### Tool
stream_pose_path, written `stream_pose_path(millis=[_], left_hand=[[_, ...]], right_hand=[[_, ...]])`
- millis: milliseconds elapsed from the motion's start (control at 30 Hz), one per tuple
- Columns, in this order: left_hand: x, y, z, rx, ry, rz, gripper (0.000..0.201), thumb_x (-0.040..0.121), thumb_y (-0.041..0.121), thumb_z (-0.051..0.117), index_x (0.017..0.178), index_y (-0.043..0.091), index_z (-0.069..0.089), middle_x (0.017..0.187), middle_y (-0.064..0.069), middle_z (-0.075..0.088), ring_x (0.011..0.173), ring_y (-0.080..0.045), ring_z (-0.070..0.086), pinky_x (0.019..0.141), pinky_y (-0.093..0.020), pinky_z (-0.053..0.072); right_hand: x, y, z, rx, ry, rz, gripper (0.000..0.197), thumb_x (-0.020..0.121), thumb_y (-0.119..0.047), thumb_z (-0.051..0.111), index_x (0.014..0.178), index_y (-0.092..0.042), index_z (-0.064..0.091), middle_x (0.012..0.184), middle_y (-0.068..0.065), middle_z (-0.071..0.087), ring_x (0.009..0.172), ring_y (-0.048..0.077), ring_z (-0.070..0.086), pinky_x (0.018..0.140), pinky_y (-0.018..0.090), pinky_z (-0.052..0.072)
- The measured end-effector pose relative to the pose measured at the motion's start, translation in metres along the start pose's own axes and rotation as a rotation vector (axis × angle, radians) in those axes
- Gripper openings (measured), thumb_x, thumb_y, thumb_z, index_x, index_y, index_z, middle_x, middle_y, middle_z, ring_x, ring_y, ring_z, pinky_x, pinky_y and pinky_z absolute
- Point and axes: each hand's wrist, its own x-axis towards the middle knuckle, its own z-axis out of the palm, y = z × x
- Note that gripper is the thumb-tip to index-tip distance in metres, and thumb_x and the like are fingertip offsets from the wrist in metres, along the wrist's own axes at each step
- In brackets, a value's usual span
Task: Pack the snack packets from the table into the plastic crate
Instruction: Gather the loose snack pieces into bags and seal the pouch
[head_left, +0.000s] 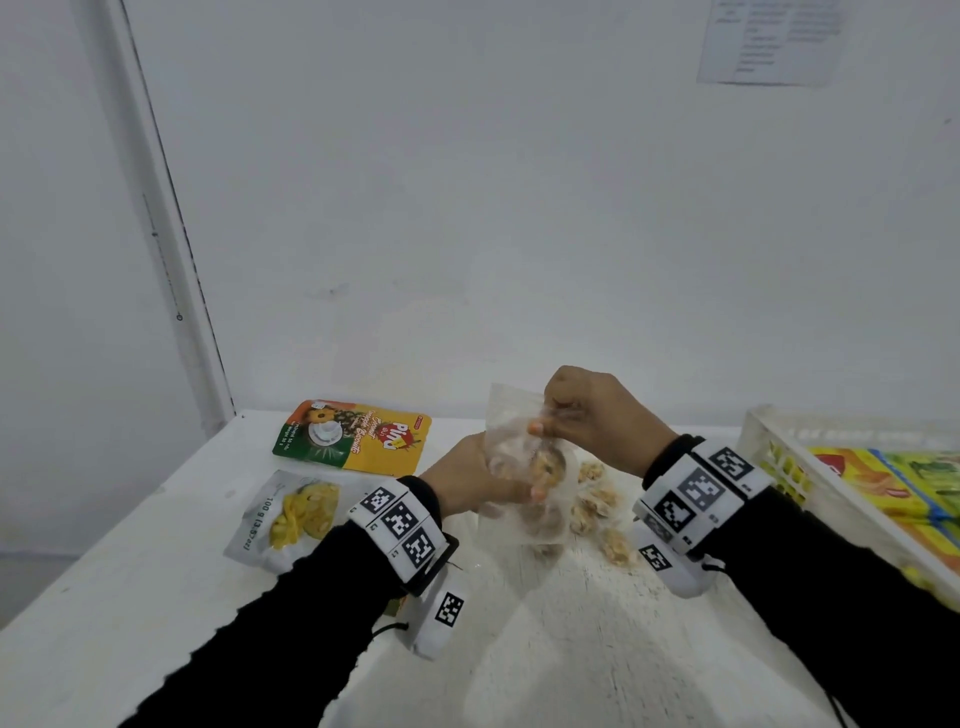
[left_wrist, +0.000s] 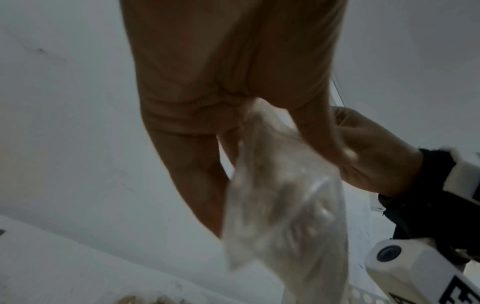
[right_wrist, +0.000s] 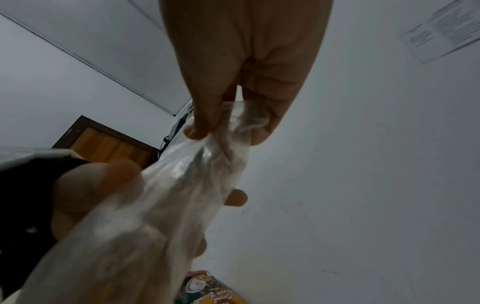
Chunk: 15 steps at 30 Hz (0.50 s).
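Black sleeves (head_left: 291, 644) fill the foreground, and just past them we have both hands up off the table (head_left: 571, 649), working one clear packet (head_left: 524, 467). Our left hand (head_left: 467, 480) is curled around its lower half, cradling the pale brown snacks inside. Our right hand (head_left: 592, 410) is closed in a pinch on the crumpled top edge — the wrist view shows thumb and fingers clamped on the film there.

Below our right hand, loose-looking clusters (head_left: 597, 506) of the same snack lie on the tabletop; whether they sit in another clear packet we cannot tell. Beyond our left hand lies the orange and green biscuit pouch (head_left: 353, 439), and just outside our left wrist the silver pouch (head_left: 288, 514) with yellow chips pictured on it. Off to the far side of our right wrist is the plastic crate (head_left: 769, 441), with bright packets (head_left: 898, 493) already in it.

So this one has yet to cross over. The risk, as we judge it: thin film held by one bunched edge can slip or tear under the weight — and if that mouth is open, tipping it on the way across would spill the contents. We'd keep the left hand underneath until it's over the crate.
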Motion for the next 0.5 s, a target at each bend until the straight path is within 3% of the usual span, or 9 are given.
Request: stream_pose_path(millis=[67,200,267,367,433,500], left_hand=[[-0.0004,-0.0007,-0.0026,0.020,-0.009,0.008,0.062,0.067,0.008,0.080,0.121,0.024,0.053,0.104,-0.006,0.063,0.090,-0.015,0.061,0.068,-0.033,0.055],[0.0021,-0.0021,-0.0066,0.075,0.052,0.036,0.034,0.072,0.005,0.076,0.105,0.004,0.064,0.080,-0.003,0.062,0.072,-0.012,0.057,0.062,-0.023,0.051],[0.0032,-0.0035,-0.0063,0.074,0.031,0.028,0.031,0.074,0.006,0.074,0.103,-0.001,0.064,0.081,-0.002,0.061,0.071,-0.008,0.057,0.064,-0.019,0.047],[0.0010,0.0000,-0.0031,-0.057,-0.031,0.003,0.021,0.079,0.014,0.071,0.099,0.015,0.065,0.086,0.002,0.065,0.073,-0.001,0.062,0.069,-0.016,0.049],[0.0028,-0.0013,-0.0009,-0.123,-0.016,0.001,0.020,0.079,0.021,0.070,0.098,0.019,0.064,0.091,-0.002,0.066,0.081,-0.011,0.063,0.073,-0.023,0.048],[0.0041,-0.0045,0.0008,-0.122,0.025,0.018,0.019,0.081,0.018,0.070,0.099,0.018,0.065,0.090,-0.004,0.065,0.083,-0.016,0.060,0.073,-0.028,0.047]], right_hand=[[0.0003,0.0009,0.0001,-0.020,-0.039,0.014,0.024,0.084,-0.023,0.065,0.064,-0.019,0.052,0.076,-0.012,0.043,0.069,0.006,0.047,0.067,0.014,0.039],[-0.0005,0.0014,0.0037,-0.104,-0.092,-0.001,0.030,0.090,-0.026,0.056,0.063,-0.026,0.044,0.079,-0.017,0.035,0.069,-0.005,0.039,0.064,0.006,0.032],[-0.0005,0.0026,0.0037,-0.112,-0.085,0.006,0.023,0.091,-0.025,0.055,0.070,-0.016,0.056,0.082,-0.012,0.037,0.070,-0.004,0.038,0.065,0.006,0.032],[-0.0005,0.0026,0.0035,-0.083,-0.039,-0.008,0.020,0.088,-0.022,0.060,0.086,-0.003,0.068,0.086,-0.007,0.042,0.071,-0.005,0.041,0.067,0.005,0.034],[-0.0018,-0.0016,0.0026,-0.022,-0.017,-0.021,0.017,0.083,-0.022,0.067,0.093,-0.008,0.068,0.083,-0.012,0.044,0.074,-0.004,0.045,0.069,0.005,0.036],[-0.0030,-0.0042,0.0004,0.021,0.025,0.001,0.022,0.076,-0.024,0.074,0.093,-0.016,0.064,0.083,-0.010,0.048,0.077,-0.001,0.048,0.070,0.006,0.037]])
